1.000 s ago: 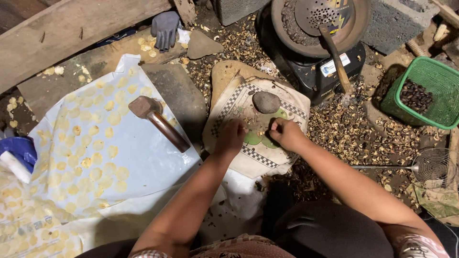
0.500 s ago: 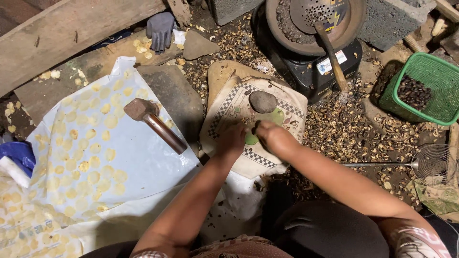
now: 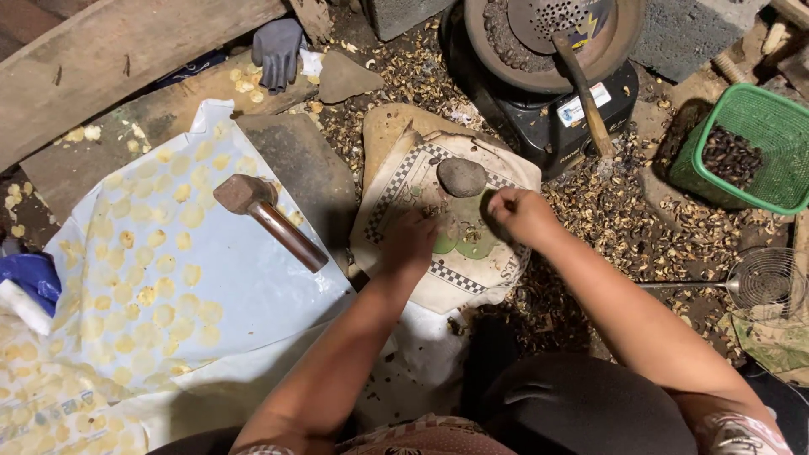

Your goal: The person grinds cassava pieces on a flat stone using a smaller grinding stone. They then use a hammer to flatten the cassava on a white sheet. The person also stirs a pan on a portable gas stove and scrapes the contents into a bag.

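I see my left hand [image 3: 410, 243] lying knuckles-up on the printed sack [image 3: 497, 278], fingers curled together; whether it holds anything I cannot tell. My right hand [image 3: 520, 213], just beside it, pinches shut on something hidden. A round stone [image 3: 461, 177] sits just beyond both; a mallet [image 3: 268, 217] lies left.

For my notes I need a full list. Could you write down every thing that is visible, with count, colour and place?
round grey stone: one, on the patterned cloth, centre
cream patterned cloth: one, centre ground
wooden-handled mallet: one, brown, on the white sheet
white plastic sheet: one, left, covered with pale yellow flat discs, many
grey work glove: one, top left
black stove: one, top, carrying a round pan
green mesh basket: one, right, dark pieces inside
wire skimmer: one, right
left hand: on cloth
right hand: on cloth, fingers curled
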